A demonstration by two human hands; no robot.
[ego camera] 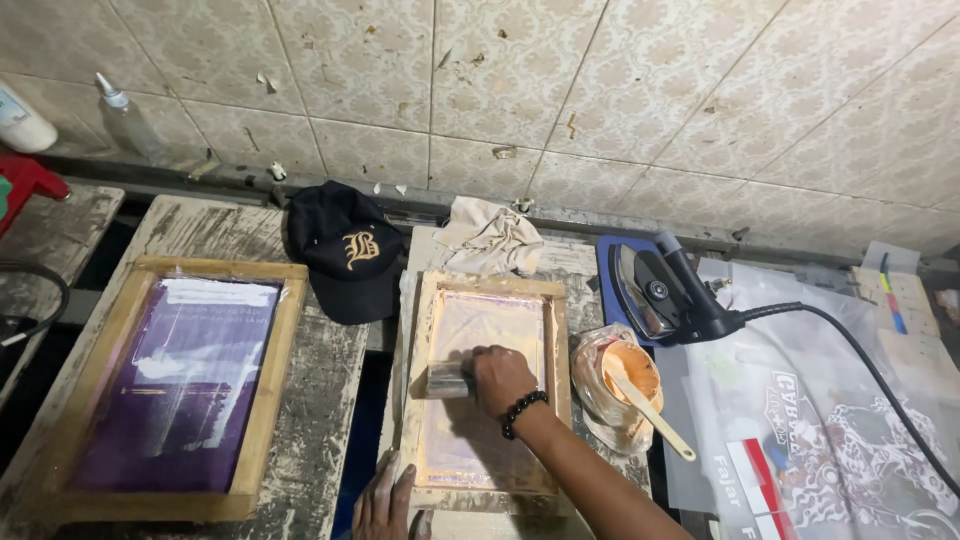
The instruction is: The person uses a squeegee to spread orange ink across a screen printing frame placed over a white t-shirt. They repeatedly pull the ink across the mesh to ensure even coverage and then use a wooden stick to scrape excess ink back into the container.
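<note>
A wooden printing screen frame [558,330] lies flat on a worn board in the middle. My right hand [500,378], with a black bead bracelet on the wrist, grips a squeegee [445,379] pressed on the pale mesh inside the frame. My left hand [385,500] rests flat, fingers spread, on the frame's near left corner. Just right of the frame sits a plastic-wrapped tub of orange ink [627,375] with a cream spatula [655,415] sticking out.
A second, larger wooden screen [262,400] with purple mesh lies at left. A black cap [345,250] and a crumpled rag [490,240] sit behind. An iron [665,290] stands at right, its black cord crossing printed transfer sheets [820,430]. The tiled wall is behind.
</note>
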